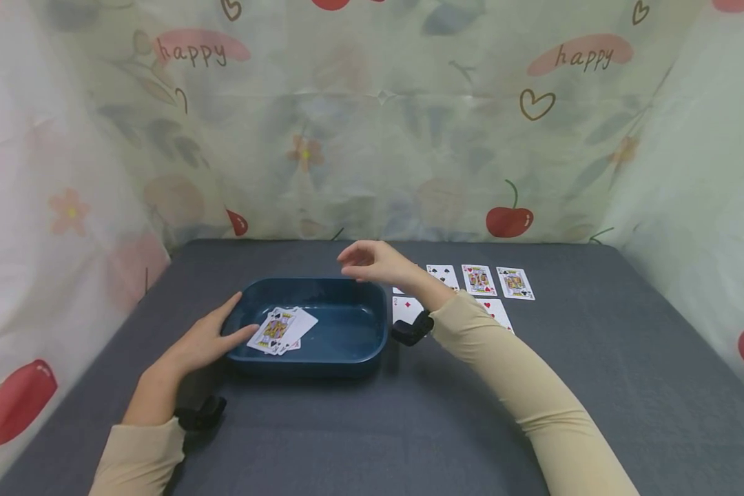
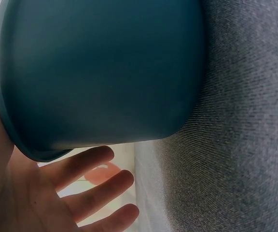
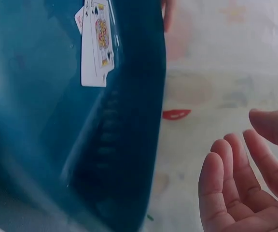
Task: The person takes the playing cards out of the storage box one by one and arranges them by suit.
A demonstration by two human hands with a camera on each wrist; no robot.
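My left hand (image 1: 201, 342) holds the left end of a dark blue rectangular plastic basin (image 1: 341, 368). The thumb lies over the rim, while the other fingers (image 2: 98, 195) spread along the outside of the wall. A small overlapping pile of playing cards (image 1: 277, 332) lies in the basin's left part, a king of spades on top. Above the basin's far right rim hovers my right hand (image 1: 375, 262), its fingers loosely bent. Nothing shows between its thumb and fingers in the right wrist view.
Right of the basin, playing cards lie face up in two rows, among them a king (image 1: 479, 280) and another king (image 1: 516, 283). My right forearm partly covers them. Dark grey cloth (image 1: 595, 386) covers the table, and patterned curtains (image 1: 372, 172) enclose its back and sides.
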